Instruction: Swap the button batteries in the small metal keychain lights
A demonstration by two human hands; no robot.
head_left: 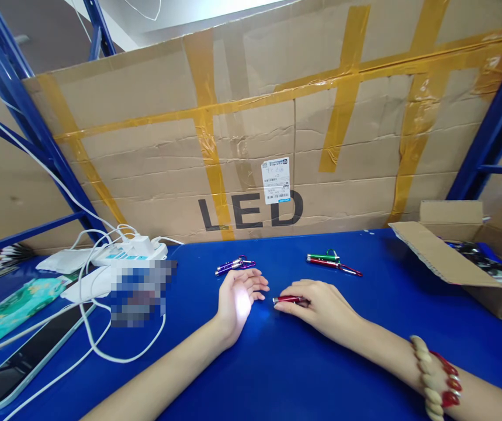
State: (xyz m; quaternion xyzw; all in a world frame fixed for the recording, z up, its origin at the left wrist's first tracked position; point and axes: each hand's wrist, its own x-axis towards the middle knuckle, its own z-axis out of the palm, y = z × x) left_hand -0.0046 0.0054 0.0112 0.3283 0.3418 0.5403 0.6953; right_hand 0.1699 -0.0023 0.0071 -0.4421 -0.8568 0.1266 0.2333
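My right hand (321, 301) is closed around a small red flashlight (289, 299), whose front end points left. A bright white spot of its light falls on the palm of my left hand (239, 304), which is held open with fingers stretched toward the right. The two hands are apart. Behind my left hand lie small purple flashlights (233, 266) with clips. Farther right, past my right hand, a green flashlight (321, 257) rests beside another red flashlight (327, 262) with a red clip.
At the right stands an opened cardboard box (474, 280) of dark items. On the left are a power strip (132, 251), white cables, a smartphone (27, 356) and a teal packet (18, 307). A large taped cardboard sheet (154, 169) rises behind the blue tabletop (259, 374).
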